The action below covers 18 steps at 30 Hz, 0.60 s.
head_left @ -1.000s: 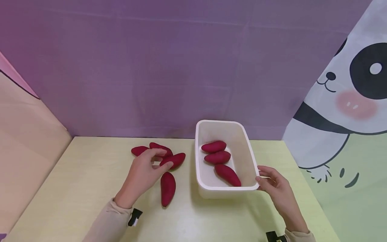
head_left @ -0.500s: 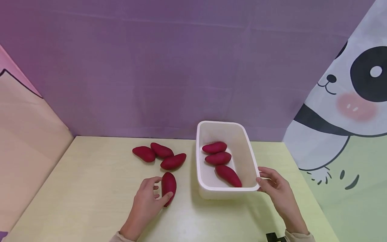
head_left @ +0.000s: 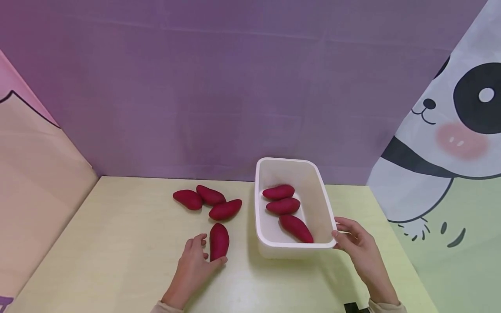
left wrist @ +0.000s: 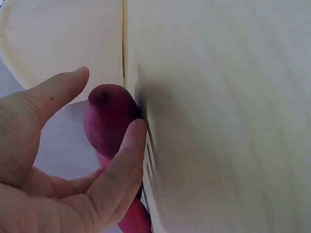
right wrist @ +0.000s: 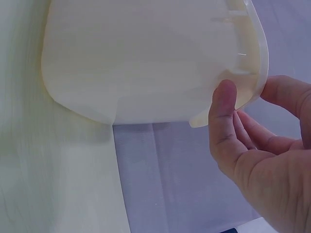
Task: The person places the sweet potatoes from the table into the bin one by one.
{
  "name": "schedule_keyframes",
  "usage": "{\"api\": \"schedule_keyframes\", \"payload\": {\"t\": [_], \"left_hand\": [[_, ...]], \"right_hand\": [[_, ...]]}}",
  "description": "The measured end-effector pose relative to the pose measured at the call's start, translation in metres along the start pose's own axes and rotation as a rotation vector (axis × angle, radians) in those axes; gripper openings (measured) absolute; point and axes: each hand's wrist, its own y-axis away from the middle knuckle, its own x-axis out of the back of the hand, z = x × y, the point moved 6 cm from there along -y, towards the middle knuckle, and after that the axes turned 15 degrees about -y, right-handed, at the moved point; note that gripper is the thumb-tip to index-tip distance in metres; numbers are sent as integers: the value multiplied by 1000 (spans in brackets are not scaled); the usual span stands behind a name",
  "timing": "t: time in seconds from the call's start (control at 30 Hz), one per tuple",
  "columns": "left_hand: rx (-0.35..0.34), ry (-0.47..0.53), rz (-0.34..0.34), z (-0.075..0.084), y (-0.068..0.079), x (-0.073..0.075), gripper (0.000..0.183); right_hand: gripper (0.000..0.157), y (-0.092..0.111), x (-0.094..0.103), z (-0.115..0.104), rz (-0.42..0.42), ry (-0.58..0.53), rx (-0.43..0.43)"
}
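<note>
A dark red sweet potato lies on the table, pointing roughly front to back. My left hand is beside it with fingers spread along its left side and the thumb at its near end. In the left wrist view the thumb stands apart from the sweet potato; whether the fingertips touch it I cannot tell. To the right stands a white plastic bin with three sweet potatoes inside. My right hand pinches the bin's rim at its near right corner, as the right wrist view confirms.
Three more sweet potatoes lie grouped farther back on the pale wooden table, left of the bin. A purple cloth wall rises behind the table, and a panda-printed sheet hangs at the right.
My left hand has come from over the back group toward me, to the single near sweet potato. Its thumb has drawn back toward that potato's near end. The right hand keeps its grip on the bin.
</note>
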Motion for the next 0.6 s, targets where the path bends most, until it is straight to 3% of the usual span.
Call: {"api": "schedule_keyframes", "payload": {"t": [0.6], "left_hand": [[-21,100,-11,-9,-6,3,55]], "right_hand": [[37,0,0,0,-1,-5,-5]]}}
